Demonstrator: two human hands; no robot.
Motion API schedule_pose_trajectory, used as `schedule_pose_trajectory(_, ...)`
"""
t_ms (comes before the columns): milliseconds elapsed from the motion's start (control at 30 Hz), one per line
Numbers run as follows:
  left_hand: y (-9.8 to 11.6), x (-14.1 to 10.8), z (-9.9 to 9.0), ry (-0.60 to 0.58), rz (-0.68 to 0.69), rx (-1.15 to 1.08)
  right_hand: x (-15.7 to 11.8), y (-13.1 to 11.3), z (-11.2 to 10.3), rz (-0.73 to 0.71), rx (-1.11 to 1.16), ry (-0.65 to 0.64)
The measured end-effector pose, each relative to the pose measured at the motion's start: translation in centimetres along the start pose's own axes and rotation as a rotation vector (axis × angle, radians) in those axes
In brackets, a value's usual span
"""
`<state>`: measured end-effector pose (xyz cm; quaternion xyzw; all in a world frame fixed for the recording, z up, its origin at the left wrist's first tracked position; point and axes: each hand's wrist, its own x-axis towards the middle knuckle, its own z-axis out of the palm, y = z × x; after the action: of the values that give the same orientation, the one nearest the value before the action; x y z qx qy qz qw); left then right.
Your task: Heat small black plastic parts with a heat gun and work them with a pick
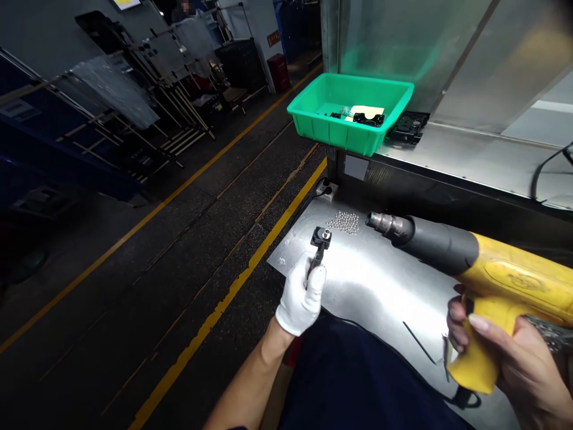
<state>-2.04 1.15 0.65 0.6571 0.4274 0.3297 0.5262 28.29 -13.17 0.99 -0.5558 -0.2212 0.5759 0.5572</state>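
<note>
My left hand (302,295), in a white glove, is closed around the stem of a small black part (319,239) with a round silver metal piece on its top. It holds the part up over the metal table's left side. Bare, my right hand (487,337) grips the handle of a yellow heat gun (514,269). The gun's dark metal nozzle points left toward the black part, with a gap between them. Just behind the black part, a cluster of small shiny metal pieces (345,222) lies on the metal table (358,280).
On the raised metal shelf (470,149) stands a green bin (340,134) holding black parts; another black part (408,128) lies beside it. A hex key (418,342) rests near my right hand. A power strip (327,191) sits at the table's back corner. Racks stand across the aisle.
</note>
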Motion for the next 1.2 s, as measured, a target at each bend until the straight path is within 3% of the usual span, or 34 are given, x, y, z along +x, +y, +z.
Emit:
schedule_pose_trajectory(267,-0.7,1.2,1.3,0.608,0.303,0.394,-1.8,0.9,1.4,0.060,-0.030,-0.003)
schedule_pose_trajectory(333,-1.1,1.1,1.8,0.696,0.350,0.479,-1.9,1.0,1.6,0.087,-0.021,-0.021)
schedule_pose_trajectory(700,-0.7,1.4,2.0,0.752,0.318,0.591,-1.7,0.2,2.9,0.073,-0.045,-0.053)
schedule_pose_trajectory(1200,-0.4,1.4,2.2,0.756,0.331,0.590,-1.4,0.6,2.9,-0.004,-0.013,-0.095)
